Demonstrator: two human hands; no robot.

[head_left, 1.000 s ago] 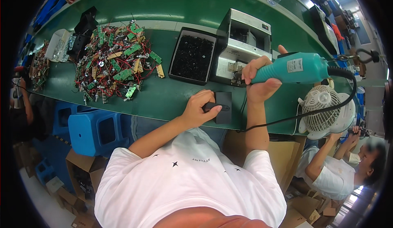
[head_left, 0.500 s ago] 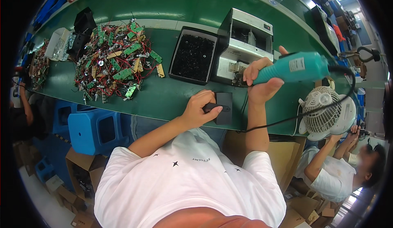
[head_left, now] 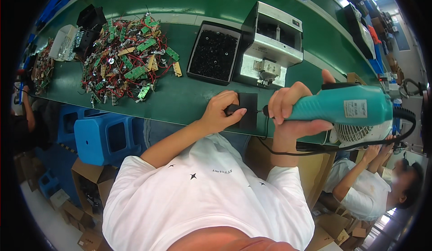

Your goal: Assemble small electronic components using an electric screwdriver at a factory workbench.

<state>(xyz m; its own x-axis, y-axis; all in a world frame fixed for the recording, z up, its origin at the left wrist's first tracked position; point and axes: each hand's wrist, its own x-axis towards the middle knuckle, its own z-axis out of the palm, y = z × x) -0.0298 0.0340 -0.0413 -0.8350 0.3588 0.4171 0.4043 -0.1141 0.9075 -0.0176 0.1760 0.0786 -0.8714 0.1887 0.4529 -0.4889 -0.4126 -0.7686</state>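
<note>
My left hand is closed around a small black part, pinched between thumb and fingers. It is beside a flat black block near the green table's front edge. In my right hand is a teal electric screwdriver, held level with its bit pointing left toward the black part. The tip is very close to the part; whether they touch I cannot tell. Beyond my hands stand a silver screw feeder and a black tray of small black pieces with a few shiny bits.
A heap of green circuit boards with red wires covers the table's left side. A white fan sits to the right, behind the screwdriver's cable. Blue stools are below the table's edge. Another person works at the right.
The electric screwdriver in my right hand has swung down and level, its bit now beside the black part. My left hand still pinches that part, slightly turned.
</note>
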